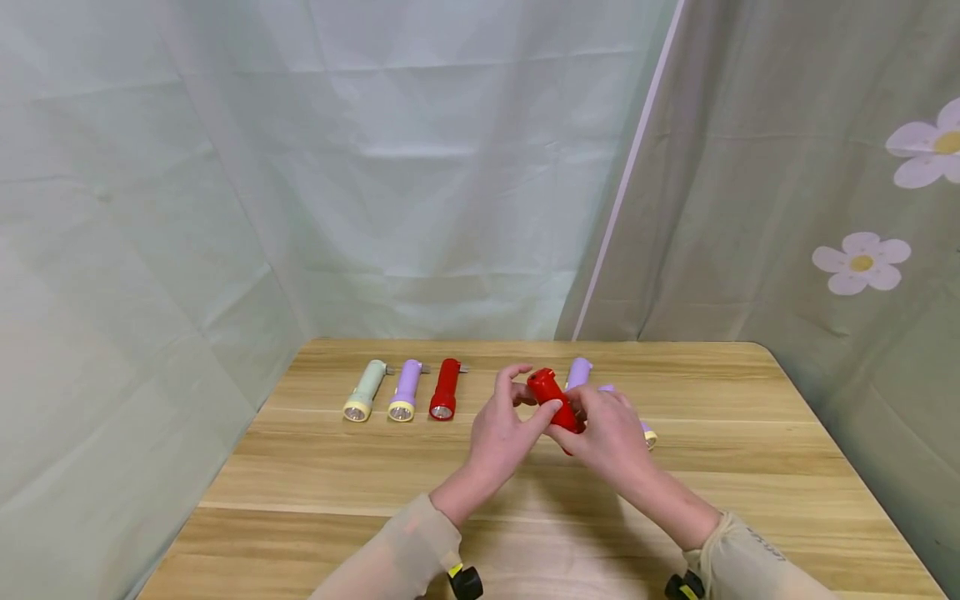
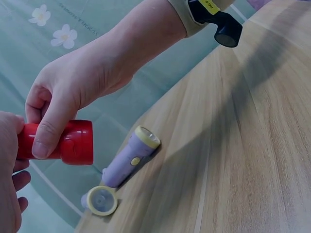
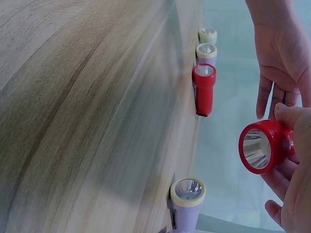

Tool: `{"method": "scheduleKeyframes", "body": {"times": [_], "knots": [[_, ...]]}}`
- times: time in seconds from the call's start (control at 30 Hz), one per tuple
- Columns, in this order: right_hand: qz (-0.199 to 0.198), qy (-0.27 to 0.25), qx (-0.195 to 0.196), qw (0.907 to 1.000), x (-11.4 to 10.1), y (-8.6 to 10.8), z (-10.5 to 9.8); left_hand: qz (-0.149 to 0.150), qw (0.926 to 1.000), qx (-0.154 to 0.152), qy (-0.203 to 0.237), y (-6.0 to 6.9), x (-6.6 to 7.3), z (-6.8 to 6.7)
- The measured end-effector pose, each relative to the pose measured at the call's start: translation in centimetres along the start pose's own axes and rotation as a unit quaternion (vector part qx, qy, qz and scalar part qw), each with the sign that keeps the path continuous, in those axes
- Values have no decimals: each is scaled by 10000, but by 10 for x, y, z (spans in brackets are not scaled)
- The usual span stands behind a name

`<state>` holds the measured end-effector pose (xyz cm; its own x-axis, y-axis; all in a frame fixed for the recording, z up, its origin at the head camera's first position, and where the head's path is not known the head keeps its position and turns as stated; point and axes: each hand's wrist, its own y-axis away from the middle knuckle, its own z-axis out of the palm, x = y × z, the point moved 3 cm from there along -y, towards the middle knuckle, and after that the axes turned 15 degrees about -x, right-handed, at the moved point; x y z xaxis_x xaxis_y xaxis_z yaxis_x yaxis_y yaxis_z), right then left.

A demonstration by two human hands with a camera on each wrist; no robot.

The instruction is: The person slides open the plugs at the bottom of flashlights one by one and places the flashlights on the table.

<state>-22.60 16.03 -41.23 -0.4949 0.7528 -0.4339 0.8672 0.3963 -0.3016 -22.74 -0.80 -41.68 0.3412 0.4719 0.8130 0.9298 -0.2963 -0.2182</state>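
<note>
Both hands hold a red flashlight (image 1: 546,388) above the table, in front of the body. My right hand (image 1: 611,429) grips it near its head, thumb along the side, as the left wrist view also shows. My left hand (image 1: 504,421) is at the tail end, its thumb against the body and its fingers around the far side; their exact contact is partly hidden. In the right wrist view the lens of the red flashlight (image 3: 256,148) faces the camera. Behind my right hand lie two purple flashlights (image 2: 121,162), partly covered in the head view.
On the wooden table (image 1: 315,475), a pale green flashlight (image 1: 366,390), a purple flashlight (image 1: 407,388) and another red flashlight (image 1: 446,387) stand in a row at the back left, metal prongs sticking out at their tails. A curtain (image 1: 450,167) hangs behind the table.
</note>
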Motion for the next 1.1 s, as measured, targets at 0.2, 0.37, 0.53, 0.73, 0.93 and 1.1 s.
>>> {"method": "scheduleKeyframes", "body": {"times": [0.2, 0.37, 0.53, 0.73, 0.93, 1.1], "knots": [[61, 35, -55, 10000, -1, 0, 1, 93, 9999, -16, 144, 0, -2, 0], [45, 59, -72, 9999, -2, 1, 2, 87, 9996, 14, 273, 0, -3, 0], [46, 53, -171, 9998, -2, 1, 1, 60, 9994, 8, 328, 0, -6, 1], [85, 47, -332, 9994, -2, 1, 1, 43, 9991, 9, 432, 1, -6, 1], [23, 174, -196, 9997, -4, 3, 0, 129, 9975, -58, 686, 4, -9, 2], [-132, 378, -34, 9992, -7, 4, -2, 261, 9955, -5, 913, 8, -11, 3]]}}
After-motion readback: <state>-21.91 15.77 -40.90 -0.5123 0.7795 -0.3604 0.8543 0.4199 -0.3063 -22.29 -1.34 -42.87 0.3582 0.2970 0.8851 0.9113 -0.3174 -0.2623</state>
